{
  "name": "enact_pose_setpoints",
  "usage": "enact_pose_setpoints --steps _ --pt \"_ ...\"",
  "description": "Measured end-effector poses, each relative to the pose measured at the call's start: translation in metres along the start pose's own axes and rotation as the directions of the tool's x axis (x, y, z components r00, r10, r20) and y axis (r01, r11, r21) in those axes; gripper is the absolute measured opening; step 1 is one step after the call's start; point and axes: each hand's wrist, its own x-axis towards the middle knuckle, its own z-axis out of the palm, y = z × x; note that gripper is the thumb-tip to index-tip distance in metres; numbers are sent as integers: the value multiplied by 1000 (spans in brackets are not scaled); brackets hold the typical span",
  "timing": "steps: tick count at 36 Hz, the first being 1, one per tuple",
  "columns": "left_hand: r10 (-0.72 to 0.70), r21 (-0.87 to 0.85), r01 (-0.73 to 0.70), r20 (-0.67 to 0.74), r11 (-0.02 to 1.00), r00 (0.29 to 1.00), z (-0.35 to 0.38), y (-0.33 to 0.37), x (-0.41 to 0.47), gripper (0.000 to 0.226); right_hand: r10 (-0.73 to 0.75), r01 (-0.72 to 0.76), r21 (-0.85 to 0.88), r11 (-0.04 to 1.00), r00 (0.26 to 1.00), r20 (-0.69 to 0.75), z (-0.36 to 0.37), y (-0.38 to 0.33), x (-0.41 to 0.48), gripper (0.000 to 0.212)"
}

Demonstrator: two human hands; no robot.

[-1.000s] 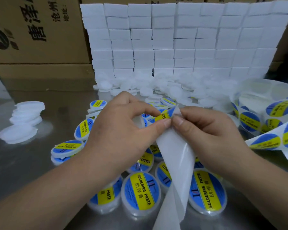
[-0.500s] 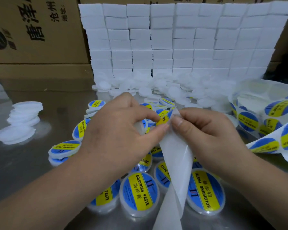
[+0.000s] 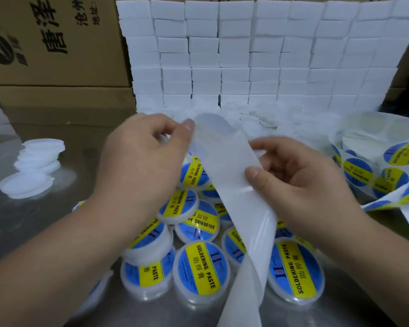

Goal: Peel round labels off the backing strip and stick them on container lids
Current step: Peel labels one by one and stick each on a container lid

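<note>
Open steel table lies left of my left hand, up to a stack of plain white lids; a wall of white blocks closes the far side. The backing strip runs between my hands: left fingertips pinch its blurred top end, and my right hand clamps its edge under the thumb. Labelled lids lie below, partly hidden. The label roll on my right is cut off.
</note>
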Motion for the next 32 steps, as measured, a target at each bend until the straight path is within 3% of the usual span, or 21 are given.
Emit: enact_pose_setpoints --steps 3,6,10,12,16,19,24,32 --pt "4 -11 -5 -61 1000 998 -2 -4 6 45 -34 36 36 999 998 -53 0 1 2 53" --pt "-11 -48 8 -53 999 999 -1 -5 6 49 -99 102 34 994 991 -93 -2 2 3 62" --pt "32 -33 -32 -11 999 999 -1 -3 1 52 -209 205 -67 977 975 -73 -3 -2 2 53" --pt "102 31 -101 -5 994 995 -1 -1 -2 57 -189 185 -72 980 980 -61 -1 -2 1 45" --pt "213 118 -213 9 970 977 -3 2 -6 61 2 -2 184 983 1000 -2 -1 -6 0 32" --pt "263 137 -266 36 954 964 -3 5 -8 61 0 -16 262 965 998 58 -6 -8 3 20" --pt "336 127 -341 63 931 940 -4 8 -10 55 40 -62 262 963 995 91 -7 -2 4 31" --pt "410 95 -417 93 904 908 -5 11 -12 40 125 -112 361 926 992 -14 -5 0 8 33"
